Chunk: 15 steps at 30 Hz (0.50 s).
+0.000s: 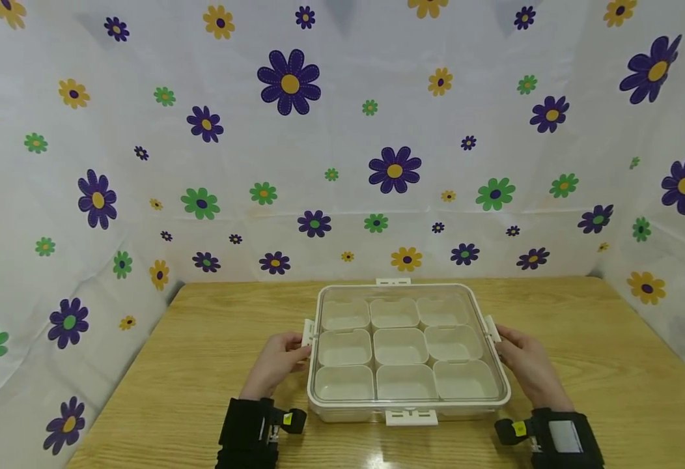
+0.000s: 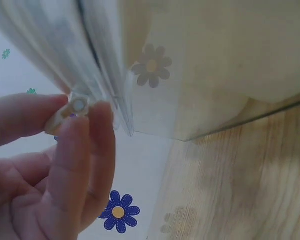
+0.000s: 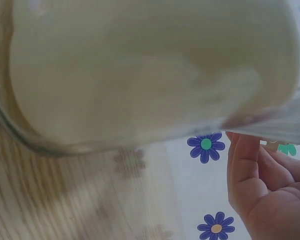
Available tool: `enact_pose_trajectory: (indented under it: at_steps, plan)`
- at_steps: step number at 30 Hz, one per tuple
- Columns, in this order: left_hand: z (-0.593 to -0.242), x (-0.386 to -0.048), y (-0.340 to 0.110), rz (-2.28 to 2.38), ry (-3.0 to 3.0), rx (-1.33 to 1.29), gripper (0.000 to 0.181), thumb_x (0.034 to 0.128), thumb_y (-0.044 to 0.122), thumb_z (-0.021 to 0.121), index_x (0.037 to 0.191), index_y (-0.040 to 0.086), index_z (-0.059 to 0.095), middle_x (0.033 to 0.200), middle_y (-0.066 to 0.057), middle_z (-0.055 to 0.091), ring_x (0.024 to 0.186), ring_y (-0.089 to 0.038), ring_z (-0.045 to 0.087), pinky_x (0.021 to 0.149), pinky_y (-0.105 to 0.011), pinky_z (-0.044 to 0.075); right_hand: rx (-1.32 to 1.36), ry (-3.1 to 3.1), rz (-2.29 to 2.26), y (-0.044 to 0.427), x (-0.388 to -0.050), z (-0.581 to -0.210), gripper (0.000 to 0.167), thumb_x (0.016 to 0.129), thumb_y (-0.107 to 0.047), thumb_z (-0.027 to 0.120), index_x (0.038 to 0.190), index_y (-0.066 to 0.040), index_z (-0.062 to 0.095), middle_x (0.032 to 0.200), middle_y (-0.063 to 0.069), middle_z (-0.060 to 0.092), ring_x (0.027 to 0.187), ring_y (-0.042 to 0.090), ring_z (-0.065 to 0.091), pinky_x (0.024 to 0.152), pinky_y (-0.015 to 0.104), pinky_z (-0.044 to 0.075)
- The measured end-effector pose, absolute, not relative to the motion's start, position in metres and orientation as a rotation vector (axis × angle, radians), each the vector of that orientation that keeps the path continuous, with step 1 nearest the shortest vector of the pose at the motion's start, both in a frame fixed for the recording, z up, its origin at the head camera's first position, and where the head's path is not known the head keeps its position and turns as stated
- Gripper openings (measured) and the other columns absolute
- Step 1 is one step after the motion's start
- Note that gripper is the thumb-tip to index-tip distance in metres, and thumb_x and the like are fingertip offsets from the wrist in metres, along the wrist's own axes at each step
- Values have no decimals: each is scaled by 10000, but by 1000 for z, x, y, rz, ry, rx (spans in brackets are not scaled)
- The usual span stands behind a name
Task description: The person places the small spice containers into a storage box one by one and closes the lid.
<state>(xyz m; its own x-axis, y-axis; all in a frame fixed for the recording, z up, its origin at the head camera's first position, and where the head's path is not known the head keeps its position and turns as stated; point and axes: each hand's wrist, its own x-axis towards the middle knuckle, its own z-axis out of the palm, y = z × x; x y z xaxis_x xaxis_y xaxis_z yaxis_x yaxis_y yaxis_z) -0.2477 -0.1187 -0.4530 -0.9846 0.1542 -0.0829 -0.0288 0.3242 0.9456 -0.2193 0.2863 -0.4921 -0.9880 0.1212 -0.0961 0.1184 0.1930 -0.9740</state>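
Observation:
A clear-lidded, cream storage box [image 1: 354, 413] is in front of me in the head view, with small open-topped cups [image 1: 401, 346] in rows under its lid. My left hand [image 1: 278, 361] is at the box's left side and pinches the white side latch [image 1: 308, 333] between thumb and fingers; the left wrist view shows that latch [image 2: 79, 106] close up. On the opposite side, my right hand [image 1: 527, 365] holds the right latch [image 1: 492, 329] with bent fingers. The box wall partly hides those fingertips in the right wrist view. Both latches stick outward from the rim.
More white latches sit at the front [image 1: 411, 418] and back [image 1: 393, 281] of the box. Beneath is a wooden table [image 1: 219, 326]. A flower-printed cloth [image 1: 342, 130] hangs behind the table and along both sides.

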Motion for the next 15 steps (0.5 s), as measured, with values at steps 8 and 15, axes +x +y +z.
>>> enact_pose_trajectory:
  at_steps: [8,15]
  plan:
    - [-456,-248,-119,1713,2442,121,210,849,-13,535,1036,-103,560,853,-115,572,754,-175,560,671,-346,486,-200,-2382,2016,287,-222,-500,565,892,-217,456,1364,20,254,1393,171,269,1267,282,250,976,445,252]
    - [-456,-248,-120,1737,2409,113,235,841,-23,537,1062,-105,543,866,-122,578,767,-184,577,668,-351,491,-198,-2432,1977,288,-224,-503,564,904,-231,435,1370,18,238,1399,189,250,1268,305,242,971,448,261]
